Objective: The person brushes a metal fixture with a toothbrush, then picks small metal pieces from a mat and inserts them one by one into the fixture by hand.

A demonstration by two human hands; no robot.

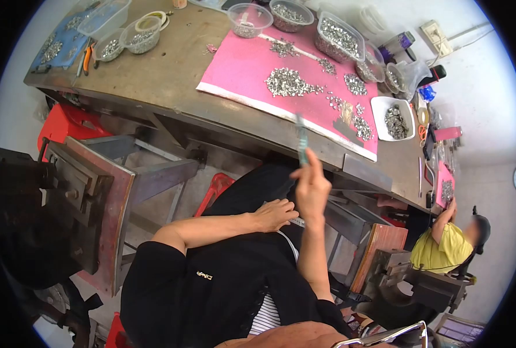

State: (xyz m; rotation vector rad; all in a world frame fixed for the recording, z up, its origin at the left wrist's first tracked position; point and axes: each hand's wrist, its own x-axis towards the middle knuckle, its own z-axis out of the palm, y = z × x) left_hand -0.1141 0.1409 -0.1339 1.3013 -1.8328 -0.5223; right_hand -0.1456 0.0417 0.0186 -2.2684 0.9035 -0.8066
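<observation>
My right hand (313, 188) is raised in front of the table's front edge, its fingers closed round a slim greenish tool (302, 142) with a grey tip pointing up, blurred. Lower and to the left, my left hand (274, 216) lies over my lap, fingers curled together. A pale, narrow strip (297, 221) shows beside its fingertips; what is under the fingers is hidden. Beyond my hands, a pink mat (246, 75) on the table bears several piles of small metal pieces (287, 82).
Plastic tubs of metal pieces (339, 37) stand at the back, with a white tray (393, 119) at right. Orange-handled pliers (87, 60) lie at left. Vises (72, 191) flank me on stands. A person in a yellow top (441, 249) sits far right.
</observation>
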